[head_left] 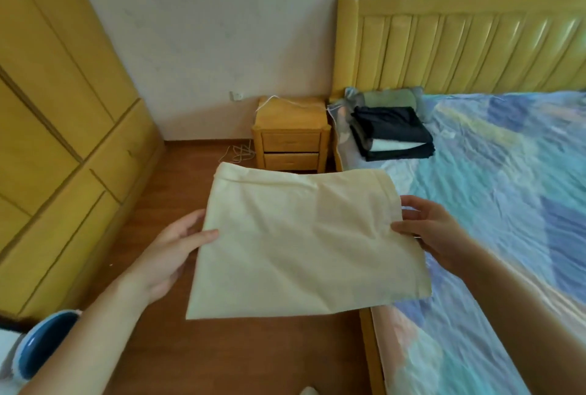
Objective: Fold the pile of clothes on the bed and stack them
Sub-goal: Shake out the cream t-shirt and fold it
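Note:
A folded cream garment (301,242) hangs flat in the air over the floor and the bed's edge. My left hand (171,252) grips its left edge, thumb on top and fingers underneath. My right hand (431,233) grips its right edge the same way. A stack of folded clothes (393,133), dark pieces with a white one between them, lies on the bed (507,191) near the headboard. Behind the stack sits a green-grey folded piece (390,98).
The bed has a blue patterned cover and a yellow padded headboard (459,46). A wooden nightstand (290,138) stands between bed and wall, with a white cable on the floor beside it. A tall yellow wardrobe (57,128) fills the left side.

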